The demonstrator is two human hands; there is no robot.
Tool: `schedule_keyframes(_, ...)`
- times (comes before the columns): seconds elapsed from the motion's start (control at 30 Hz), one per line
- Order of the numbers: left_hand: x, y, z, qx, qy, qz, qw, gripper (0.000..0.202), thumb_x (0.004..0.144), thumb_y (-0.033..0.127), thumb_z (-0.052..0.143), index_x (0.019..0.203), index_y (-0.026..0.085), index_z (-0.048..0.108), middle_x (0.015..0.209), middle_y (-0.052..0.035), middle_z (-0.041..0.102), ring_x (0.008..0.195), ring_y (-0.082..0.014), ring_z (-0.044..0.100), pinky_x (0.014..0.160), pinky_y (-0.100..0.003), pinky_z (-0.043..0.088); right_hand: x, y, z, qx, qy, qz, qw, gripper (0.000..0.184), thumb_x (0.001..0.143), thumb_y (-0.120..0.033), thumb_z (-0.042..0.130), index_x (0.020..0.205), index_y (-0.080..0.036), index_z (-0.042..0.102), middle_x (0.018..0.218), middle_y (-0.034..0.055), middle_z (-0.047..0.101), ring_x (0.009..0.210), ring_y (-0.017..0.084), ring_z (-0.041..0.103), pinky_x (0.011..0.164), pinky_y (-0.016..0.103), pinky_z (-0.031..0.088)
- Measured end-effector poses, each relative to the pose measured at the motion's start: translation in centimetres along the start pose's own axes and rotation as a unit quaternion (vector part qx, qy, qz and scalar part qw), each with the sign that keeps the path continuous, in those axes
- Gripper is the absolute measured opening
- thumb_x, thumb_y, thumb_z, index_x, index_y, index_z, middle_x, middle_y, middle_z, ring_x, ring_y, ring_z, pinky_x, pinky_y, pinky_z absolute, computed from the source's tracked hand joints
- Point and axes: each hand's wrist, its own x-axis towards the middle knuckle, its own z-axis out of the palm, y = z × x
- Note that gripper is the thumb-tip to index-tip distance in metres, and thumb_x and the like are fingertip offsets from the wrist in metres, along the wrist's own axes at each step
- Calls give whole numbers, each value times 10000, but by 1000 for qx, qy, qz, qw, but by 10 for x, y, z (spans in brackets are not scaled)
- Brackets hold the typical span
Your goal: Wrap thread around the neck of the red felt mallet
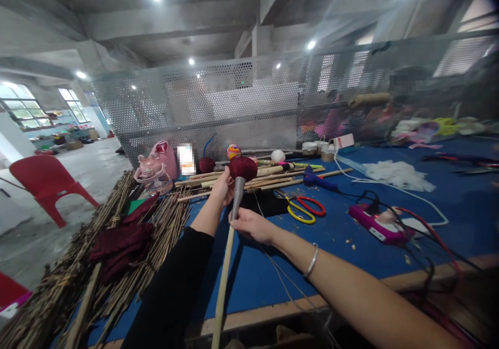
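A pale wooden stick (224, 281) rises from the table's near edge, with a silver-grey wrapped neck (237, 196) and a round dark red head (244, 168) on top. My left hand (223, 189) is closed around the far side of the neck, its fingertips against the underside of the head; some fingers are hidden. Lower down, my right hand (253, 225) pinches the stick at the bottom of the grey wrap. Loose thin thread (278, 273) trails over the table below my right hand. Scissors (306, 209) with red and yellow handles lie to the right.
Bundled thin twigs (105, 266) and dark red cloth (122, 247) lie left. Behind are wooden sticks (268, 183), a colourful ball (234, 151) and a blue glue gun (319, 180). A magenta power strip (380, 224) with cords lies right. A perforated metal screen (195, 110) borders the table.
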Motion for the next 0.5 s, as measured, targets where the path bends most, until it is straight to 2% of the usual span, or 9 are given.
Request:
schedule_keyframes(0.07,-2,1,2,12,34,28,999,358,781,368,561,1059,143,573,935,-84,646,731,-123,607,623,-213,479,0,-2,-5,-2,22,-8,1000,329,682,-399,629,784,-180,406,462,-114,317,367,38,216,382,198,124)
schedule_keyframes(0.13,-9,1,1,13,40,44,998,336,748,264,604,1059,142,567,955,-79,642,768,-114,610,665,-206,470,1,-2,-9,-8,37,-13,999,314,690,-390,629,775,-178,414,468,-109,317,380,41,228,393,198,142)
schedule_keyframes(0.2,-23,0,-2,41,23,42,998,317,742,278,604,1027,141,577,950,-84,643,785,-125,611,673,-219,464,2,-2,-12,-11,46,-23,999,302,689,-375,639,773,-171,433,497,-96,350,410,47,269,415,197,190)
schedule_keyframes(0.27,-42,-2,-7,137,19,17,990,313,753,376,575,967,148,598,863,-73,652,711,-133,602,602,-223,443,5,1,-13,-2,48,-47,998,308,665,-364,663,779,-166,457,564,-66,428,475,62,357,467,201,269)
schedule_keyframes(0.33,-66,-5,-10,303,44,-11,952,386,763,501,504,812,136,619,674,-53,622,589,-137,554,526,-229,393,8,5,-14,9,54,-67,996,314,644,-360,678,784,-163,478,638,-34,490,575,90,442,547,217,334)
schedule_keyframes(0.4,-89,-8,-12,442,58,17,895,443,762,555,459,655,145,587,599,-42,587,574,-139,522,520,-229,353,10,8,-16,0,75,-65,995,298,642,-354,676,758,-158,484,642,-25,500,611,103,462,574,225,348)
schedule_keyframes(0.5,-111,-14,-14,529,77,80,841,387,710,550,531,630,171,540,562,1,556,522,-117,472,488,-216,296,9,9,-21,-44,120,-40,991,272,664,-358,649,710,-145,486,611,-25,497,558,90,436,532,218,330)
